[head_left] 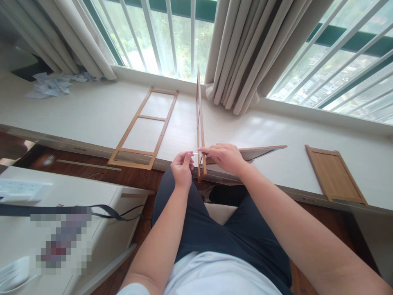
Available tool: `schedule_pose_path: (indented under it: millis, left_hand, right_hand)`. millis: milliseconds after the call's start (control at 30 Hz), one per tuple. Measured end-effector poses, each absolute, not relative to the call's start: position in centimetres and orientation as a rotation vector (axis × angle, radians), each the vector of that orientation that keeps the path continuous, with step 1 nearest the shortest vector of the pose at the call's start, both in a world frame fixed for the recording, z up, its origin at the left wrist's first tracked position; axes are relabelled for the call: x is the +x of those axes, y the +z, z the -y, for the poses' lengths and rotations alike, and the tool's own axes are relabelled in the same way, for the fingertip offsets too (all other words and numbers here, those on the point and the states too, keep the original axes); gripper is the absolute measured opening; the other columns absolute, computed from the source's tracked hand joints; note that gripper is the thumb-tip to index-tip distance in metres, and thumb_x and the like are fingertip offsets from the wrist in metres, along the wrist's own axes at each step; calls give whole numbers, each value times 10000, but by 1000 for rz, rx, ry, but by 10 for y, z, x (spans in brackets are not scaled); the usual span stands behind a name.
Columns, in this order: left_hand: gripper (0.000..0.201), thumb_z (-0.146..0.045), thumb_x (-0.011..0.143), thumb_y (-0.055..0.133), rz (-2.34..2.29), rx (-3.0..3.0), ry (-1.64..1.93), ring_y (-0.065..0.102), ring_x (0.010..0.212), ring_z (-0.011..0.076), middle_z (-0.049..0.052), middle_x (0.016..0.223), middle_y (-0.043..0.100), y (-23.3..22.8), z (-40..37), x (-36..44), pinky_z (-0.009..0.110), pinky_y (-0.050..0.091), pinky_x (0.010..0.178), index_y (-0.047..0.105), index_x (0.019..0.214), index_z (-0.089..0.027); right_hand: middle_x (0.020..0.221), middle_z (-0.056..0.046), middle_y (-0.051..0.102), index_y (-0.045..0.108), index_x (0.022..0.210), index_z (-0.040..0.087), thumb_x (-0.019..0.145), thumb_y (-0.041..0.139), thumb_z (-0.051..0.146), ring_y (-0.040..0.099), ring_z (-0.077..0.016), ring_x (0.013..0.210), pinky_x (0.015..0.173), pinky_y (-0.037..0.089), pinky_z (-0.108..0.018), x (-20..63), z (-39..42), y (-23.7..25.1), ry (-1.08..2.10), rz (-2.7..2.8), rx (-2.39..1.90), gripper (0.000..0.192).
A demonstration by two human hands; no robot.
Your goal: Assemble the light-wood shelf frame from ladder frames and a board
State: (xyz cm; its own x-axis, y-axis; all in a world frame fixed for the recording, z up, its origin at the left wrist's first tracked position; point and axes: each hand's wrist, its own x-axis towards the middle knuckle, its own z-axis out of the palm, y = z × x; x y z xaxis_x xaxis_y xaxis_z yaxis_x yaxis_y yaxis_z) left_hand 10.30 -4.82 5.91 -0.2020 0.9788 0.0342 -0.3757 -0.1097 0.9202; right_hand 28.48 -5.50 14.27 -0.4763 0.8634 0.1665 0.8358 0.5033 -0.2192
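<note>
A thin wooden side frame (200, 119) stands on edge on the pale window ledge (92, 110), running from the near edge toward the window. A wooden panel (254, 151) lies flat behind my right hand, meeting the frame's near end. My left hand (182, 168) is closed around a thin metal tool or screw (196, 153) whose tip points at the frame's near end. My right hand (225, 157) pinches the same spot on the frame's other side and rests on the panel.
A second ladder-like wooden frame (144, 129) lies flat on the ledge to the left. A small wooden board (334, 174) lies at the right. Crumpled paper (52, 84) sits far left. A white table (92, 229) with a black strap is at lower left. Curtains (251, 53) hang behind.
</note>
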Motion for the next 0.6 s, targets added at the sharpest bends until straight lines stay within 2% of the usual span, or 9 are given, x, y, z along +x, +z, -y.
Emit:
schedule_pose_path:
  millis: [300,600]
  left_hand:
    - [319,-483,850,729,-1053,960,1552,492,490,63,-4,661,610,61,47,101,179,372,419,750,889,-167]
    - [216,-413,887,702,-1130,1262,1588,579,627,98,34,848,681,63,45,92,187,426,458,781,931,-217]
  right_hand:
    - [1141,1,755,581,1424,353,998,484,178,647,-185,972,778,431,-279,285,55,143,167,2502,-1441,470]
    - [1148,6,754,576,1427,363,992,487,169,648,-185,976,780,436,-279,285,55,143,160,2502,-1448,484]
